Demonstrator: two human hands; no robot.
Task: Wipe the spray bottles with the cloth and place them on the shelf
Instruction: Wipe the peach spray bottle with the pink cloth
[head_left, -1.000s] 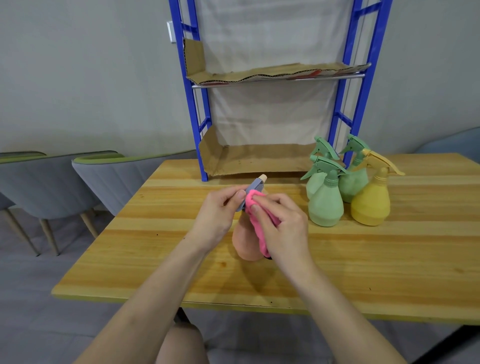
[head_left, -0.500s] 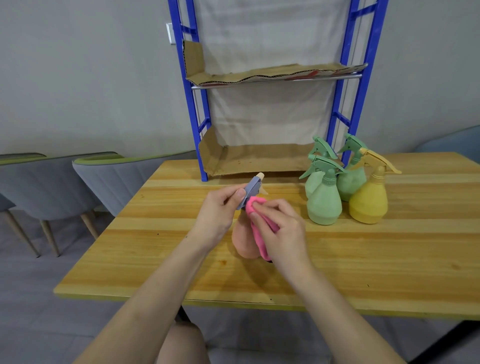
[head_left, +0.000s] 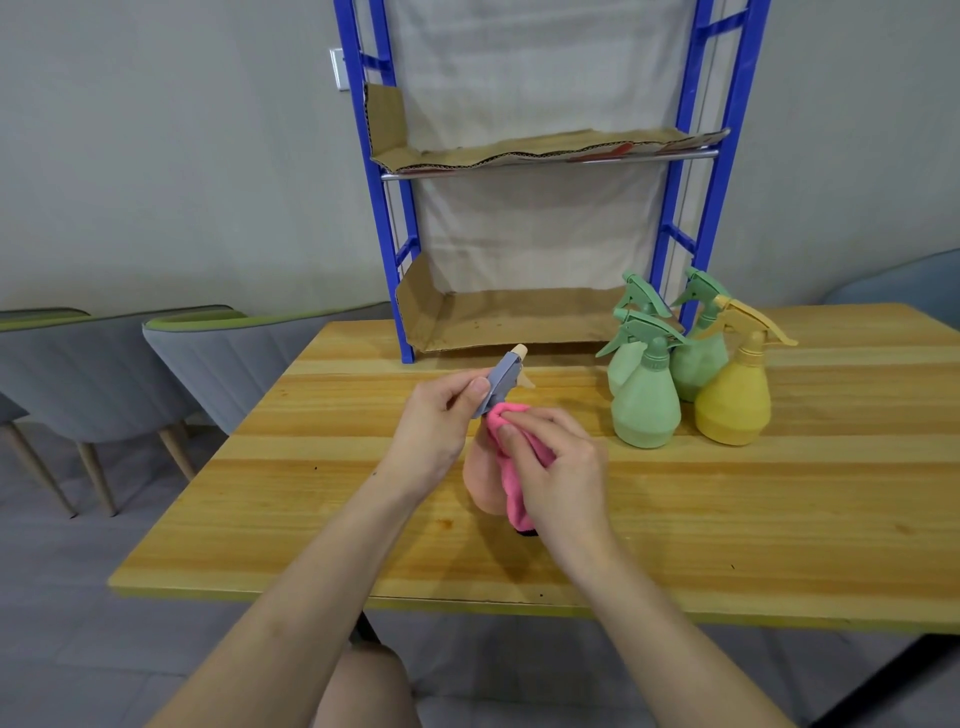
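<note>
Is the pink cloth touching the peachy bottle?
Touching. The head view shows the right hand pressing the pink cloth right against the peach bottle, with no gap between them.

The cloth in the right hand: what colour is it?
The cloth is bright pink. It shows best in the head view, the only one.
</note>
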